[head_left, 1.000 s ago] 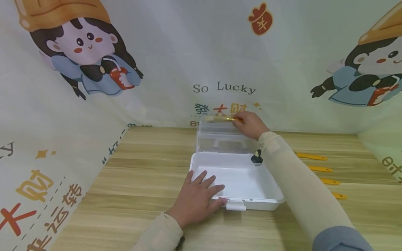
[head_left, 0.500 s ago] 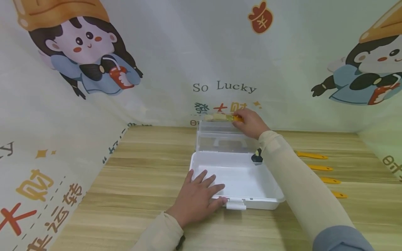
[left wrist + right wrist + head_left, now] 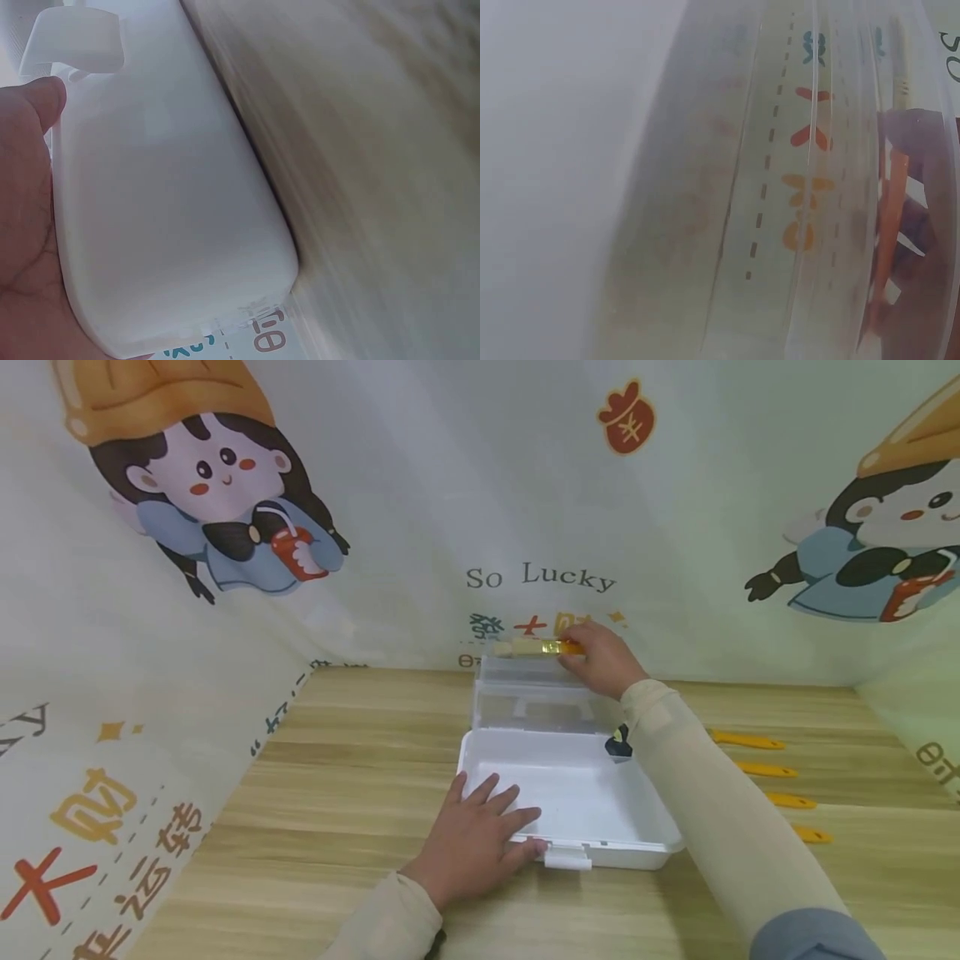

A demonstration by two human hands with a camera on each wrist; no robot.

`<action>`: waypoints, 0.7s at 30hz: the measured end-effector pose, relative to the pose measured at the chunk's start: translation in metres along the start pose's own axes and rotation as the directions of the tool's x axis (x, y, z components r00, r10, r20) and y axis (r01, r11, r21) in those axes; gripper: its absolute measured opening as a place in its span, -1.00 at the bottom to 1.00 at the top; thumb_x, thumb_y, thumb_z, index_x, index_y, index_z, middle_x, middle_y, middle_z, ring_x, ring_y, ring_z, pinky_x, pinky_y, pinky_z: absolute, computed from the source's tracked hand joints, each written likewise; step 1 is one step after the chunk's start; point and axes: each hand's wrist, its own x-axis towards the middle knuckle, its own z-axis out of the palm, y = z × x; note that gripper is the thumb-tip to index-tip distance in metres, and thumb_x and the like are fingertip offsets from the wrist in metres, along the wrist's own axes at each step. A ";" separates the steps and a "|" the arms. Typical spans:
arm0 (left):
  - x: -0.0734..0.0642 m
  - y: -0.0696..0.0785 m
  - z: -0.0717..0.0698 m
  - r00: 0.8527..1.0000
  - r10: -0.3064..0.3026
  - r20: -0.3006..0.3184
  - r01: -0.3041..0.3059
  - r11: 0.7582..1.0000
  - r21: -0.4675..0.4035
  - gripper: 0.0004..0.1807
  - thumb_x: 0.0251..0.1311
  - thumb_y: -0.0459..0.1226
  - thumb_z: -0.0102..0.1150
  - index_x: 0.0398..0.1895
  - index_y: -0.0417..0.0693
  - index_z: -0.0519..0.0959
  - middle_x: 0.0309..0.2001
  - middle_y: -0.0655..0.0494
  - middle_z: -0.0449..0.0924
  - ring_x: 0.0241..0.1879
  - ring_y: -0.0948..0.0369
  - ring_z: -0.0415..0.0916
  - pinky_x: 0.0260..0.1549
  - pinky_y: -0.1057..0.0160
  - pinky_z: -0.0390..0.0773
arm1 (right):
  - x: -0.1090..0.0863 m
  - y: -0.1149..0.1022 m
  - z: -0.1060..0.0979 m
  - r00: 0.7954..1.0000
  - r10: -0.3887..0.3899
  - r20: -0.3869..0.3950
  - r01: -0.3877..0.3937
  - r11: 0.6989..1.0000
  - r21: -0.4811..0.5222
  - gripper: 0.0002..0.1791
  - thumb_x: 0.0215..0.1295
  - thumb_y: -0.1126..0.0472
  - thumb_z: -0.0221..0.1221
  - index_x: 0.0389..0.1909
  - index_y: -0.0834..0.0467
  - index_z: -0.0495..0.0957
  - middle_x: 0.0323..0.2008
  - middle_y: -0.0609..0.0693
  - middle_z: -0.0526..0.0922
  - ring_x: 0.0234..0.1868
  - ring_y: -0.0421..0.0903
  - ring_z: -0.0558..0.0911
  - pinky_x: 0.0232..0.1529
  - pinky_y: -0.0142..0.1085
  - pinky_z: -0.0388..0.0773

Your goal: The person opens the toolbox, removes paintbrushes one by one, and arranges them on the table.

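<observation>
A white plastic box [image 3: 577, 802] stands on the table with its clear lid [image 3: 498, 706] tipped back. My left hand [image 3: 476, 847] rests fingers spread over the box's front left rim. In the left wrist view, its thumb lies beside the white latch [image 3: 75, 41], against the front wall [image 3: 165, 187]. Behind the lid's top edge, my right hand [image 3: 606, 660] grips a paintbrush [image 3: 536, 647] by its orange handle, bristles pointing left. The right wrist view shows the handle [image 3: 889, 232] and fingers through the clear lid plastic.
Several yellow-orange handles [image 3: 768, 770] lie in a row right of the box, partly hidden by the right sleeve [image 3: 720, 810]. A small black and yellow patch [image 3: 618, 743] shows at the box's back right corner. A printed cloth [image 3: 405, 510] hangs behind the table.
The paintbrush has turned in my right hand, from showing its thin edge to showing its broader side and gold ferrule. The left hand stays on the rim. The head view has shifted slightly.
</observation>
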 end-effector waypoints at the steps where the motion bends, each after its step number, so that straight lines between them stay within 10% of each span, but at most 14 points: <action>1: 0.000 0.000 0.001 1.000 0.003 -0.003 -0.003 1.000 0.000 -0.36 0.42 0.32 -0.34 0.28 0.31 0.55 0.33 0.10 0.46 0.41 -0.04 0.23 0.34 -0.30 0.02 | -0.001 0.001 -0.001 1.000 -0.009 -0.002 0.009 1.000 -0.006 -0.60 0.38 0.17 0.19 0.18 0.23 0.52 0.22 0.21 0.52 0.34 0.20 0.36 0.38 0.06 0.19; 12: -0.001 0.002 0.000 1.000 0.001 -0.015 -0.001 1.000 -0.001 -0.38 0.42 0.31 -0.30 0.27 0.30 0.55 0.32 0.09 0.47 0.40 -0.04 0.25 0.34 -0.29 0.03 | -0.023 -0.013 -0.041 0.993 -0.118 -0.019 0.116 0.989 -0.094 -0.59 0.38 0.16 0.23 0.19 0.21 0.52 0.15 0.16 0.56 0.18 0.18 0.48 0.29 0.10 0.26; 21: -0.002 0.001 -0.001 1.000 0.002 -0.031 -0.002 1.000 0.002 -0.38 0.42 0.30 -0.30 0.26 0.29 0.56 0.30 0.08 0.49 0.39 -0.03 0.27 0.33 -0.29 0.06 | -0.070 -0.021 -0.072 0.996 -0.072 -0.053 0.075 0.995 0.058 -0.60 0.39 0.22 0.23 0.18 0.27 0.52 0.18 0.20 0.53 0.20 0.18 0.47 0.25 0.12 0.34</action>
